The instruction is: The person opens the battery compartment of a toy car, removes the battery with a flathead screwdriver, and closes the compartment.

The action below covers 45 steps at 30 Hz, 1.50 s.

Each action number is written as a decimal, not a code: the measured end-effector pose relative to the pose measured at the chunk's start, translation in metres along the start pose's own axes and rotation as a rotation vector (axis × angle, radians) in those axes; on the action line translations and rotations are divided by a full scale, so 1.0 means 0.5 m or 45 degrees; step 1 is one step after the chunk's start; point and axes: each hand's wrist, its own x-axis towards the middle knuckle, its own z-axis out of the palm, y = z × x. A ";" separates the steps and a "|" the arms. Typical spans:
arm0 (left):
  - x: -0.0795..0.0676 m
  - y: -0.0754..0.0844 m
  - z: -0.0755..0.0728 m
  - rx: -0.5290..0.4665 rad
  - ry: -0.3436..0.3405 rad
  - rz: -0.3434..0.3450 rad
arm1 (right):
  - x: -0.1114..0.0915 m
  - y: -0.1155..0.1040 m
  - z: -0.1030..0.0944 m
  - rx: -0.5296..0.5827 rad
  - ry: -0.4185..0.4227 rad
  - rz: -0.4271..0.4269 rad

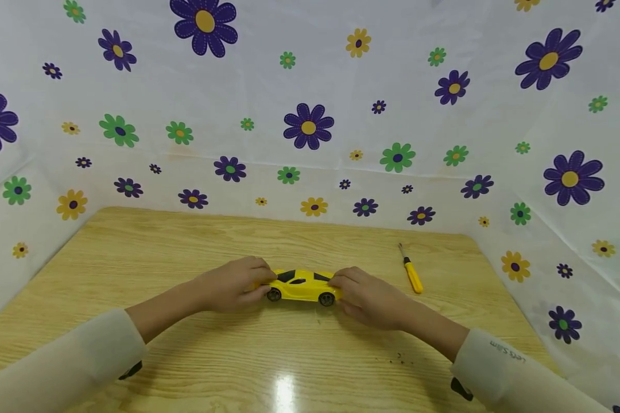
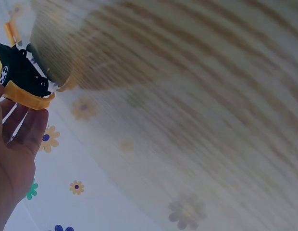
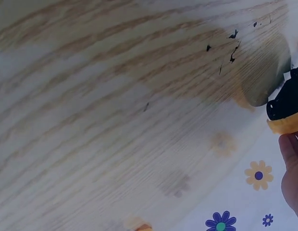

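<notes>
A yellow toy car (image 1: pixel 302 289) with black windows and dark wheels is held side-on at the middle of the wooden table (image 1: pixel 212 350). Its left end is gripped by my left hand (image 1: pixel 237 285), thumb low and fingers over the top. At the opposite end, my right hand (image 1: pixel 369 296) holds the car with its fingers over the rear window. In the left wrist view, the car's black underside (image 2: pixel 24 72) shows above the left fingers. The right wrist view catches part of the dark underside (image 3: pixel 286 98) and yellow edge beside the right fingers.
To the right lies a screwdriver (image 1: pixel 412 274) with a yellow handle, its tip pointing away. Several small dark bits (image 1: pixel 399 360) are scattered near the right forearm. White flowered cloth (image 1: pixel 268 86) rises behind the table and along both sides.
</notes>
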 end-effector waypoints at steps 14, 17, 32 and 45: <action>0.013 -0.043 0.003 -0.512 0.139 -0.314 | 0.016 0.028 0.004 0.641 0.147 0.342; 0.019 -0.048 0.003 -0.560 0.154 -0.366 | 0.016 0.035 0.009 0.731 0.169 0.435; 0.042 -0.057 -0.002 -0.676 0.242 -0.694 | 0.034 0.050 0.010 0.915 0.173 0.767; 0.047 -0.061 0.001 -0.793 0.259 -0.810 | 0.040 0.053 0.011 0.957 0.169 0.781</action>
